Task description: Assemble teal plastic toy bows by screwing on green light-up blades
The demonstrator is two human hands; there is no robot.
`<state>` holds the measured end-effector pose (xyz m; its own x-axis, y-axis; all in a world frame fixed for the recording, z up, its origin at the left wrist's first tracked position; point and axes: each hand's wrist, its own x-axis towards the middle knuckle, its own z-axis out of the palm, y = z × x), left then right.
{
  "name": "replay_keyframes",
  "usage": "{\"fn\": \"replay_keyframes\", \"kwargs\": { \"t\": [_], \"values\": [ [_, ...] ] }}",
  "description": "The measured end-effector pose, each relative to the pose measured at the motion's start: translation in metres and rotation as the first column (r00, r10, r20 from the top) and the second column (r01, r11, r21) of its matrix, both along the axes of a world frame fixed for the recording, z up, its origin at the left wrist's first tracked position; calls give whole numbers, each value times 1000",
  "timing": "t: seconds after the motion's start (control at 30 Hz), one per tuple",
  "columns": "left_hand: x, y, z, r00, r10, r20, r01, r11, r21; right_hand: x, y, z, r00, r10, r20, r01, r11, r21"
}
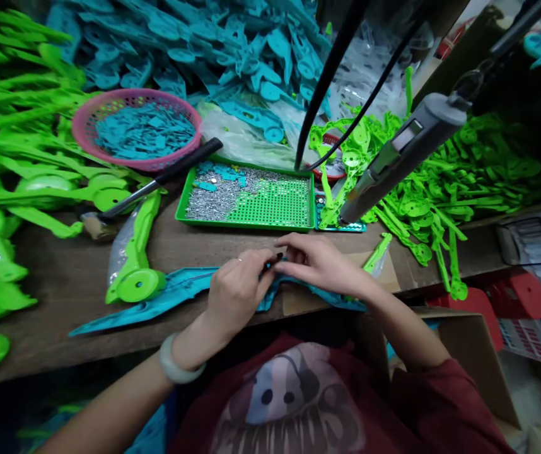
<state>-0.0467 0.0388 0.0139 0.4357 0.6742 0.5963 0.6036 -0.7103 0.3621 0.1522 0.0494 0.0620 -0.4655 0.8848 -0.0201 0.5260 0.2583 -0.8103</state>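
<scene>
My left hand (238, 287) is closed in a pinch over the blue plastic part (180, 284), a small dark piece (277, 257) at its fingertips. Facing it, my right hand (320, 261) has its fingers curled and its thumb close to the same piece; what lies inside its fingers is hidden. The long blue part lies along the table's front edge beneath both hands, its middle partly covered by them. Just left of my hands, a green plastic part (140, 277) with a round disc end rests against the blue one.
A green tray (275, 224) of small metal pieces stands behind my hands. Left of it are a hammer (157, 183) and a pink basket (81, 135) of blue pieces. A grey power screwdriver (403, 148) hangs at right. Green and blue parts are heaped around.
</scene>
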Motion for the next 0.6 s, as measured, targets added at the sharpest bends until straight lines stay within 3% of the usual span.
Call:
{"fn": "replay_keyframes", "kwargs": {
  "t": [0.13,0.27,0.47,0.6],
  "values": [
    [-4,-1,1,994,33,108,-13,983,-181,0,13,4,995,-21,-100,8,992,-123],
    [-15,4,0,992,-97,77,119,917,-381,8,23,2,957,-63,-283,-34,944,-327],
    [-21,11,-4,969,-245,-23,216,892,-398,10,33,-5,920,-80,-382,-99,899,-426],
    [-16,7,-5,979,-179,-94,141,939,-312,8,36,-5,902,-78,-425,-137,882,-451]
  ]
}}
